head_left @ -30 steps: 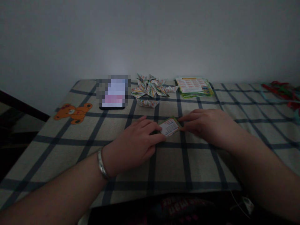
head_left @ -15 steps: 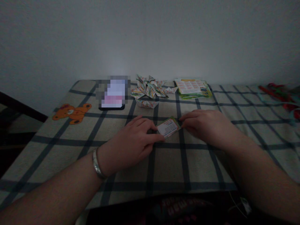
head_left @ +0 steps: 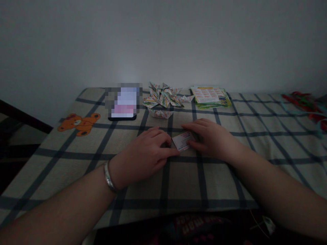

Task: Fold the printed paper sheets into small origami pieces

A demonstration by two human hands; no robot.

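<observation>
A small folded piece of printed paper [head_left: 182, 141] lies on the checked tablecloth between my hands. My left hand [head_left: 143, 154], with a silver bangle at its wrist, holds the paper's left end between thumb and curled forefinger. At the right end is my right hand [head_left: 211, 139]; its thumb presses on the printed face while the forefinger reaches past the far edge. That hand covers the paper's right end. Just beyond the hands sits a folded paper boat [head_left: 160, 113], and behind it a cluster of pointed folded paper pieces [head_left: 166, 96].
A stack of printed leaflets [head_left: 209, 96] lies at the back right, near the wall. To the left are a phone [head_left: 124, 103] with a lit, blurred screen and an orange bear cutout [head_left: 80, 124]. Red and green material [head_left: 304, 102] lies at the far right.
My right hand has moved left over the paper's right end, and its thumb now lies on the printed face. The green right edge is no longer visible. My left hand has barely moved.
</observation>
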